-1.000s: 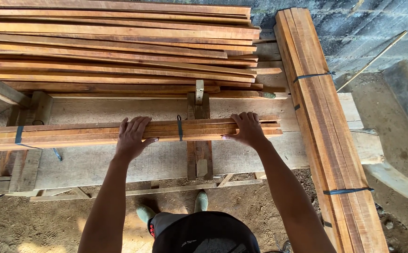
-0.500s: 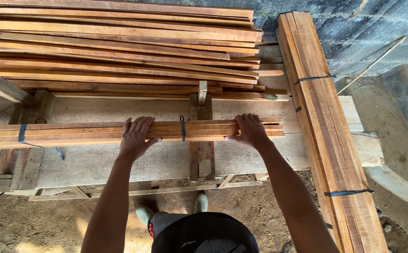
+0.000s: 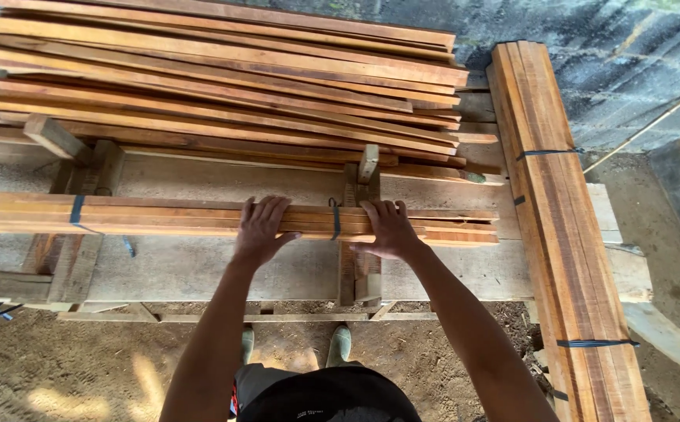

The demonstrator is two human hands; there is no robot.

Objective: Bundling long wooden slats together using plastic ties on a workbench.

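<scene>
Wooden slat bundle [image 3: 199, 217], left end cropped

Your left hand [image 3: 260, 230] and right hand [image 3: 387, 229] lie flat on the strapped bundle of slats [image 3: 199, 218]; between them only the dark strap [image 3: 335, 223] crosses the top. Beyond the bundle a bare strip of bench board [image 3: 223, 184] gives passage, ending at the loose stack of planks [image 3: 215, 78]; an upright wooden stop [image 3: 368, 162] stands in that strip. To your right the long strapped bundle [image 3: 558, 219] closes the bench end; the near bench board is open.
</scene>
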